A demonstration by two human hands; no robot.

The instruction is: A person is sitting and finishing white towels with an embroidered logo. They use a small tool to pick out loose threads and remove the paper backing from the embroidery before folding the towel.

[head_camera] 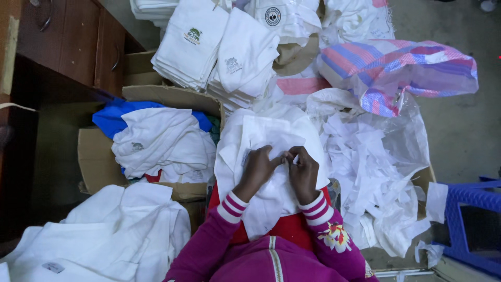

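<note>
White cloth fills almost everything here. Nearest, spread over the person's lap, lies a white garment (266, 141), and both hands meet on it near its middle. The left hand (258, 167) has its fingers curled, thumb and forefinger pinching a small spot of the fabric; the right hand (304, 169) is bent closed the same way, its fingertips pinching the cloth right beside the left's, so the two nearly touch. Both wrists come out of magenta sleeves with striped cuffs.

To the left, a loose heap of white shirts (104, 230) lies low in the view, and beyond it a cardboard box (96, 159) holds more white shirts over a blue cloth (112, 117). To the right, a clear plastic sack (386, 156) is full of white fabric scraps, with a blue plastic stool (472, 219) at the edge.

Farther off sit stacks of folded white shirts (219, 52) with small printed badges, a striped pink and purple woven bag (402, 68), and a brown wooden cabinet (68, 42) at the far left.
</note>
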